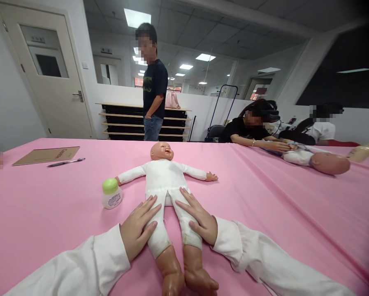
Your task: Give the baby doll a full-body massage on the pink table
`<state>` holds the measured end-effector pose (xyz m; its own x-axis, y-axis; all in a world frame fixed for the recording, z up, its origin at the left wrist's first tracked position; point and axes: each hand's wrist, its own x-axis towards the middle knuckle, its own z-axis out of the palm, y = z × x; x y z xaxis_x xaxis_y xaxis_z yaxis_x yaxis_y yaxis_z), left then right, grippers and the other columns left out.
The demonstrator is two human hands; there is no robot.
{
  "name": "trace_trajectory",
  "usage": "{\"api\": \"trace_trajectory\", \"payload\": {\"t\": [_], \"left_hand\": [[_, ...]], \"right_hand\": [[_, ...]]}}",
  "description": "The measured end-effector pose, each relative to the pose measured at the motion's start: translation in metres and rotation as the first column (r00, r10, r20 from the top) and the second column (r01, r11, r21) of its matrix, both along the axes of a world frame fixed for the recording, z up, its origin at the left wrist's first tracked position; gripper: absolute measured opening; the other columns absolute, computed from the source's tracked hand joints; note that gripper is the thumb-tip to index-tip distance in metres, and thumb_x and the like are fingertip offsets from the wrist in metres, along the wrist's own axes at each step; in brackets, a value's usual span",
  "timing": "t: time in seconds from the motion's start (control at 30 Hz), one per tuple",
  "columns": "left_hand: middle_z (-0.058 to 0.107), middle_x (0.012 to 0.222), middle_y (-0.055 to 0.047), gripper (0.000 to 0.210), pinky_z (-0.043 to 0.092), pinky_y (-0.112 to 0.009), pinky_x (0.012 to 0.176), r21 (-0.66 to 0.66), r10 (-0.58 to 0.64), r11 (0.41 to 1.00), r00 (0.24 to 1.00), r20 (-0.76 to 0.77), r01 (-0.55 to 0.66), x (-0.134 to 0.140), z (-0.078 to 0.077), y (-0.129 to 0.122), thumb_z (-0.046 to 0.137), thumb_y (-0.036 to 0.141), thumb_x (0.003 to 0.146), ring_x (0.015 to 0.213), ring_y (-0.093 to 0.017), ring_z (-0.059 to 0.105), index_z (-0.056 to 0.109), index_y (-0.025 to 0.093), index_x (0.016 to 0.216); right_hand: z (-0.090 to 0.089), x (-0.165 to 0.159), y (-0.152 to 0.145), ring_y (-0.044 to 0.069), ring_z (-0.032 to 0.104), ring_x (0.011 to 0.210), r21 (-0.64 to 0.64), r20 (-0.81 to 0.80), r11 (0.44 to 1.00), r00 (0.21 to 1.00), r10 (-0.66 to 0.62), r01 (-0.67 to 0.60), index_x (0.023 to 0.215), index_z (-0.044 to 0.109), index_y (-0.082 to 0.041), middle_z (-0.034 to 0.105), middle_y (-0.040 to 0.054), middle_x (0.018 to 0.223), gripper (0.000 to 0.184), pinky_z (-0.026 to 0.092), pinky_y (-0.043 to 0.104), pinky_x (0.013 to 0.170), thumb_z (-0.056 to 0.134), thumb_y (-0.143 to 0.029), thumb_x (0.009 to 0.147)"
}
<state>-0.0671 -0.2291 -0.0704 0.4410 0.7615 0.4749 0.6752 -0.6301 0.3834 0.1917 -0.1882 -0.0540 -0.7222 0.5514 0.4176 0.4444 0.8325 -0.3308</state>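
A baby doll (165,174) in a white cloth body lies on its back, its head far from me and its bare feet toward me. Its arms are spread out to both sides. My left hand (139,226) rests with fingers stretched on the doll's left-side thigh as I see it. On the other thigh lies my right hand (200,216), fingers spread and flat. Beside the doll's hand at the left stands a small jar (112,194) with a green lid, apart from my left hand.
A pink cloth (249,209) covers the table. At the left are a brown notebook (47,155) and a pen (66,162). Another person (252,127) at the right handles a second doll (323,161) near a bottle (360,152). Someone stands (155,86) behind the table.
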Motion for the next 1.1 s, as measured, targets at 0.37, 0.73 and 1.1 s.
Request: {"api": "trace_trajectory", "payload": {"t": [0.37, 0.73, 1.1], "left_hand": [[0.069, 0.092, -0.007, 0.027, 0.050, -0.028, 0.082, 0.199, -0.470, 0.877, 0.867, 0.167, 0.437, 0.000, 0.024, -0.025, 0.041, 0.015, 0.082, 0.089, -0.016, 0.064, 0.060, 0.019, 0.101], [0.036, 0.139, -0.005, 0.044, 0.027, -0.050, 0.105, -0.025, 0.056, 0.998, 0.985, 0.164, -0.052, 0.002, 0.006, -0.003, 0.036, 0.031, 0.089, 0.130, -0.024, 0.028, 0.036, 0.026, 0.133], [0.069, 0.088, -0.004, 0.025, 0.047, -0.032, 0.087, 0.013, -0.375, 0.919, 0.863, 0.339, 0.394, 0.001, 0.022, -0.026, 0.041, 0.023, 0.086, 0.089, -0.016, 0.063, 0.065, 0.022, 0.093]], "right_hand": [[0.017, -0.011, -0.026, 0.017, 0.058, 0.099, 0.186, 0.058, 0.857, 0.876, 0.479, -0.481, 0.118, 0.049, -0.015, 0.064, 0.0105, 0.101, 0.045, 0.036, 0.036, 0.098, 0.029, -0.040, 0.087], [-0.002, -0.003, -0.003, 0.021, 0.010, 0.136, -0.028, -0.124, 0.995, 0.987, -0.103, 0.100, 0.139, 0.018, -0.020, 0.011, 0.0082, 0.147, 0.052, 0.015, 0.045, 0.110, 0.027, -0.039, 0.091], [0.015, -0.010, -0.024, 0.017, 0.053, 0.109, 0.154, 0.068, 0.913, 0.926, 0.372, -0.379, 0.117, 0.050, -0.018, 0.065, 0.0066, 0.102, 0.041, 0.005, 0.045, 0.110, 0.025, -0.035, 0.088]]}}
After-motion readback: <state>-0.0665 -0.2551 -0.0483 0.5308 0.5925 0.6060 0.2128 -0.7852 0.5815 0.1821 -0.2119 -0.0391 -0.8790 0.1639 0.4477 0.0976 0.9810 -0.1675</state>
